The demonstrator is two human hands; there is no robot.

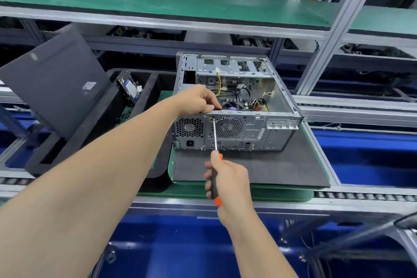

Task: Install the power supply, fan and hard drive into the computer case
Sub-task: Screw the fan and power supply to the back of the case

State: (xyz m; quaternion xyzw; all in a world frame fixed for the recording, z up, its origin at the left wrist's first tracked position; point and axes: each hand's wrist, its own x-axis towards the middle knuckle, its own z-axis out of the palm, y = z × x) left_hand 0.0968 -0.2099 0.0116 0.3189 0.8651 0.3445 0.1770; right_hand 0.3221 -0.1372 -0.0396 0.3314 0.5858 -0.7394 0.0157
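The open metal computer case (pixel 279 95) lies on its side on a dark mat, rear panel toward me. In that panel sit the power supply (pixel 190 131) at the left and the fan (pixel 229 127) behind a round grille. My right hand (pixel 228 178) grips a black-and-orange screwdriver (pixel 214 133); its tip touches a screw at the top edge between power supply and fan. My left hand (pixel 198 99) rests on the case's upper rear rim, fingers curled over the edge and reaching inside. A hard drive (pixel 129 88) leans in a black foam tray to the left.
The black foam tray (pixel 90 133) has several compartments. A dark side panel (pixel 56 81) leans at the far left. The dark mat (pixel 282 167) lies on a green pallet over a roller conveyor. Aluminium shelf posts (pixel 327 36) rise behind the case.
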